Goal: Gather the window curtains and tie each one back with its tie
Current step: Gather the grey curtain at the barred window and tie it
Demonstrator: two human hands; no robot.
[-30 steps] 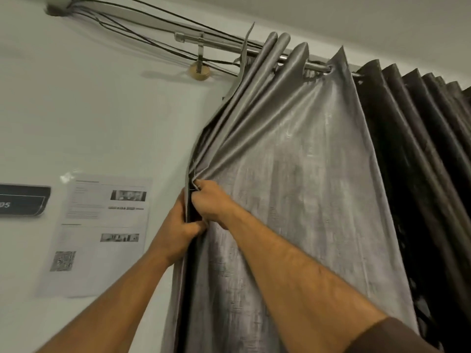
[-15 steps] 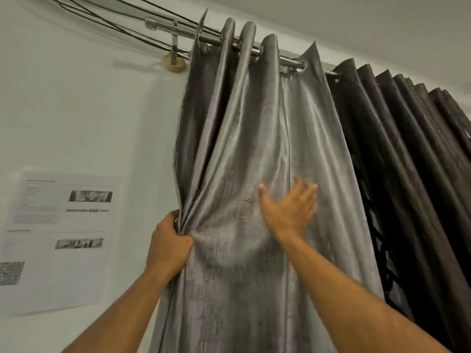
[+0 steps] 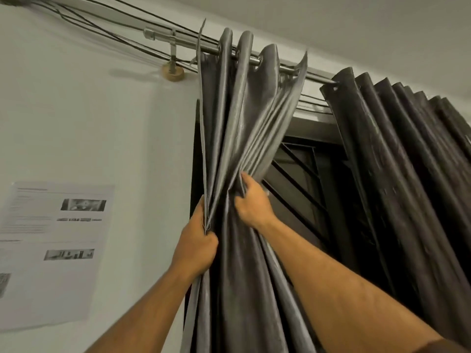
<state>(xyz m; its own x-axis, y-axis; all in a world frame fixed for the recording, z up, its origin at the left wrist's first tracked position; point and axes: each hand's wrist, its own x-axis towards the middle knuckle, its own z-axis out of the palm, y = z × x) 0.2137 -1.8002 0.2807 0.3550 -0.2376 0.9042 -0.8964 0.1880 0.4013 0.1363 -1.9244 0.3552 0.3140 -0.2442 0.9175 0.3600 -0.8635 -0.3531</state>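
Note:
A shiny grey curtain (image 3: 244,128) hangs in bunched folds from a metal rod (image 3: 257,59) at the window's left side. My left hand (image 3: 196,248) grips its left edge at about mid height. My right hand (image 3: 252,202) grips the folds on its right side, pulled in close to the left hand. A second, darker grey curtain (image 3: 407,174) hangs pleated to the right. Between the two curtains the dark window grille (image 3: 305,179) shows. No tie is visible.
A white wall (image 3: 102,123) fills the left, with a printed paper sheet (image 3: 51,250) stuck on it. Black cables (image 3: 102,26) run along the top near the rod bracket (image 3: 173,70). The ceiling is just above.
My right hand left the flat of the curtain, took hold of its right folds and drew them left toward my left hand. The window grille now shows between the curtains.

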